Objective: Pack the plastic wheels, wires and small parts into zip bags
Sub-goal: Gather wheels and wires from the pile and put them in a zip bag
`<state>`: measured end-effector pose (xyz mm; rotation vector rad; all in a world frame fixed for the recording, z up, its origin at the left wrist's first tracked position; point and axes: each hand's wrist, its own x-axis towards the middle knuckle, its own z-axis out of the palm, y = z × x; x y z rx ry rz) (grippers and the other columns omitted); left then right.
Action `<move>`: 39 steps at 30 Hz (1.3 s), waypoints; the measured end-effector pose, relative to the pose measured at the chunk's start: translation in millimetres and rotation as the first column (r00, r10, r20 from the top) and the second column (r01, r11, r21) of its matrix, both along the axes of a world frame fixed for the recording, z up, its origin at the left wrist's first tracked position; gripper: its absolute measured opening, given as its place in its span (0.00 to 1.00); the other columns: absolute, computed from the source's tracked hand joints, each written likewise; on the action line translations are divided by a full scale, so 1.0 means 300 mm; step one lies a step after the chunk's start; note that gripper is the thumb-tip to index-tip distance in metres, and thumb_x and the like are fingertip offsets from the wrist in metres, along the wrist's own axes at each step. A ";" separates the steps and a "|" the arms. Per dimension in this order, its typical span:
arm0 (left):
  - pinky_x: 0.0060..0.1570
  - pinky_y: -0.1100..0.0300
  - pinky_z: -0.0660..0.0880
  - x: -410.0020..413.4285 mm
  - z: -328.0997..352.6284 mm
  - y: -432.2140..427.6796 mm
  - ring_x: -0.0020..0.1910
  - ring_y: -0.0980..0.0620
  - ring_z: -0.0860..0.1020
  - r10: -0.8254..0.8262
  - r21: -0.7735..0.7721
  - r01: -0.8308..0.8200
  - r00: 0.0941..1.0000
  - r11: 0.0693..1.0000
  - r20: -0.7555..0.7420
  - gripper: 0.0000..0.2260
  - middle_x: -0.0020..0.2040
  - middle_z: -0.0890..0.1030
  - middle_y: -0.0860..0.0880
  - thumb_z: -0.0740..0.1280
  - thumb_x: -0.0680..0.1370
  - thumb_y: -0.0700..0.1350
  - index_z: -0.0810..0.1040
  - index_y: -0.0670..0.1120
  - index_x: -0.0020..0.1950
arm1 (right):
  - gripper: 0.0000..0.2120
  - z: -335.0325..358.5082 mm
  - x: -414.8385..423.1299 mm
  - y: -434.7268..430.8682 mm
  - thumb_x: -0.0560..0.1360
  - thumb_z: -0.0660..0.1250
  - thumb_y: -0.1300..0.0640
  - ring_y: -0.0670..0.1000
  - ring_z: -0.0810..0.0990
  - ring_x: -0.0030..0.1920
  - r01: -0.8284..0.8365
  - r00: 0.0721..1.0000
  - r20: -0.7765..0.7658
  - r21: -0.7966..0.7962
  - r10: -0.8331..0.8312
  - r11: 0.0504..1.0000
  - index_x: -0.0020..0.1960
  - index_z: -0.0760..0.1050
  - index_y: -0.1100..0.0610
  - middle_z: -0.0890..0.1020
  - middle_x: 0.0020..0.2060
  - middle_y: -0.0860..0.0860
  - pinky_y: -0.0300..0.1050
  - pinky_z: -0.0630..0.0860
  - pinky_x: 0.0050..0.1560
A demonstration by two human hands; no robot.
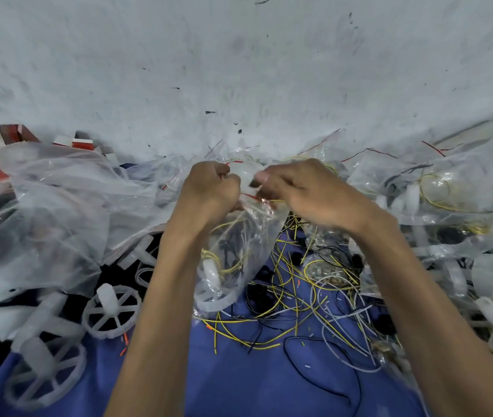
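Blue cloth (239, 386) below a scuffed white wall carries, at left, a spoked plastic wheel (112, 311). My left hand (209, 188) and right hand (302, 191) pinch the zip bag (233, 254), apparently at its mouth; loose wires (305, 293) lie right.

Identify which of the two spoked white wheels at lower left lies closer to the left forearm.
The upper wheel, with its stubby hub sticking up, lies right beside the forearm. The other wheel lies lower and further left, nearer the frame's corner.

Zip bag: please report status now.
Left hand and right hand both pinch top of zip bag. Wires and white part inside. Loose wires below.
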<state>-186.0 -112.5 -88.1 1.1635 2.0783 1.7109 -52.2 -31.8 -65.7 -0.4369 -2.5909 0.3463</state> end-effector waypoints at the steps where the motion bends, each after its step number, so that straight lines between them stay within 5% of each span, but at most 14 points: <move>1: 0.32 0.65 0.76 0.005 0.003 0.004 0.23 0.61 0.76 0.012 0.033 -0.013 1.000 0.999 0.027 0.13 0.39 0.78 0.47 0.59 0.75 0.38 0.77 0.41 0.57 | 0.20 -0.006 0.015 0.000 0.79 0.53 0.44 0.52 0.78 0.42 0.054 0.997 -0.050 0.012 -0.053 0.998 0.44 0.79 0.55 0.82 0.37 0.48 0.41 0.70 0.43; 4: 0.49 0.55 0.79 0.018 0.006 0.009 0.35 0.58 0.81 0.026 0.087 -0.034 0.996 0.996 0.088 0.24 0.52 0.79 0.39 0.58 0.68 0.45 0.73 0.39 0.63 | 0.25 -0.051 0.038 -0.024 0.75 0.55 0.36 0.53 0.79 0.40 0.082 0.993 0.083 0.058 -0.087 0.995 0.44 0.79 0.56 0.81 0.36 0.52 0.44 0.73 0.43; 7: 0.58 0.45 0.75 0.024 0.009 0.004 0.54 0.43 0.79 0.012 0.007 -0.012 0.999 1.000 0.045 0.33 0.61 0.75 0.40 0.56 0.62 0.49 0.69 0.47 0.69 | 0.16 -0.108 0.026 -0.052 0.76 0.63 0.48 0.50 0.74 0.33 -0.046 0.999 0.020 0.033 0.045 0.998 0.42 0.77 0.61 0.80 0.35 0.55 0.39 0.68 0.36; 12: 0.57 0.44 0.73 0.005 0.022 -0.004 0.51 0.39 0.77 0.012 -0.091 -0.015 0.999 0.996 -0.032 0.16 0.56 0.76 0.42 0.56 0.62 0.50 0.80 0.52 0.42 | 0.12 -0.125 0.049 -0.035 0.79 0.60 0.56 0.50 0.71 0.33 -0.130 0.980 -0.178 -0.207 0.093 0.970 0.39 0.73 0.59 0.75 0.31 0.51 0.45 0.63 0.37; 16: 0.60 0.48 0.69 -0.038 -0.014 -0.036 0.55 0.46 0.75 -0.124 -0.035 0.123 0.991 0.992 -0.046 0.19 0.50 0.80 0.49 0.52 0.69 0.55 0.80 0.53 0.32 | 0.17 -0.121 0.063 -0.012 0.76 0.59 0.53 0.58 0.81 0.49 -0.289 0.922 -0.374 -0.484 0.104 0.826 0.43 0.73 0.68 0.83 0.44 0.57 0.54 0.74 0.56; 18: 0.58 0.53 0.67 -0.066 -0.037 -0.039 0.57 0.50 0.75 -0.233 -0.142 0.217 0.966 0.966 -0.111 0.17 0.50 0.80 0.51 0.55 0.75 0.52 0.79 0.50 0.34 | 0.17 -0.122 0.069 -0.007 0.79 0.59 0.58 0.50 0.83 0.46 -0.347 0.896 -0.426 -0.502 0.123 0.792 0.40 0.69 0.72 0.85 0.42 0.52 0.41 0.76 0.52; 20: 0.57 0.52 0.67 -0.093 -0.056 -0.041 0.54 0.52 0.75 -0.284 -0.201 0.249 0.944 0.947 -0.169 0.15 0.49 0.80 0.49 0.56 0.74 0.51 0.79 0.47 0.39 | 0.13 -0.124 0.084 0.006 0.79 0.58 0.61 0.42 0.82 0.41 -0.365 0.880 -0.459 -0.485 0.124 0.795 0.37 0.70 0.66 0.85 0.37 0.45 0.30 0.73 0.44; 23: 0.51 0.53 0.68 -0.118 -0.069 -0.063 0.45 0.52 0.75 -0.290 -0.096 0.276 0.935 0.956 -0.206 0.16 0.42 0.82 0.46 0.57 0.71 0.50 0.76 0.39 0.39 | 0.07 -0.114 0.121 0.032 0.76 0.61 0.58 0.41 0.80 0.42 -0.334 0.870 -0.487 -0.476 0.073 0.814 0.40 0.74 0.56 0.83 0.37 0.42 0.34 0.73 0.45; 26: 0.46 0.55 0.67 -0.140 -0.057 -0.085 0.39 0.53 0.74 -0.296 -0.046 0.294 0.922 0.955 -0.251 0.12 0.35 0.79 0.51 0.60 0.72 0.50 0.75 0.44 0.36 | 0.09 -0.110 0.153 0.079 0.77 0.62 0.61 0.41 0.77 0.45 -0.250 0.878 -0.480 -0.458 -0.001 0.853 0.40 0.75 0.53 0.80 0.41 0.43 0.37 0.71 0.50; 29: 0.44 0.60 0.69 -0.138 -0.045 -0.090 0.34 0.58 0.73 -0.299 -0.006 0.312 0.903 0.950 -0.310 0.11 0.32 0.76 0.54 0.64 0.76 0.47 0.74 0.47 0.35 | 0.10 -0.121 0.184 0.123 0.74 0.64 0.54 0.45 0.76 0.49 -0.119 0.951 -0.308 -0.484 -0.042 0.867 0.42 0.75 0.61 0.78 0.46 0.48 0.42 0.72 0.55; 31: 0.42 0.62 0.69 -0.121 -0.041 -0.084 0.33 0.59 0.72 -0.234 0.048 0.265 0.912 0.963 -0.336 0.11 0.33 0.75 0.54 0.66 0.78 0.43 0.73 0.50 0.36 | 0.15 -0.127 0.201 0.141 0.71 0.65 0.52 0.50 0.77 0.45 -0.109 0.972 -0.234 -0.504 -0.014 0.857 0.45 0.73 0.65 0.77 0.42 0.52 0.39 0.77 0.48; 36: 0.33 0.69 0.68 -0.116 0.000 -0.086 0.31 0.62 0.70 -0.105 0.273 0.204 0.935 0.940 -0.338 0.11 0.31 0.76 0.58 0.70 0.74 0.42 0.75 0.55 0.35 | 0.10 -0.098 0.218 0.141 0.64 0.72 0.59 0.46 0.78 0.38 -0.322 0.813 -0.582 -0.469 -0.014 0.822 0.39 0.70 0.56 0.79 0.35 0.47 0.37 0.77 0.39; 39: 0.38 0.70 0.71 -0.122 -0.015 -0.079 0.35 0.61 0.74 -0.155 0.248 0.239 0.937 0.939 -0.313 0.11 0.33 0.77 0.58 0.71 0.73 0.38 0.74 0.52 0.37 | 0.12 -0.120 0.209 0.157 0.63 0.72 0.58 0.46 0.81 0.43 -0.293 0.821 -0.560 -0.579 -0.111 0.761 0.43 0.73 0.53 0.82 0.38 0.45 0.36 0.78 0.44</move>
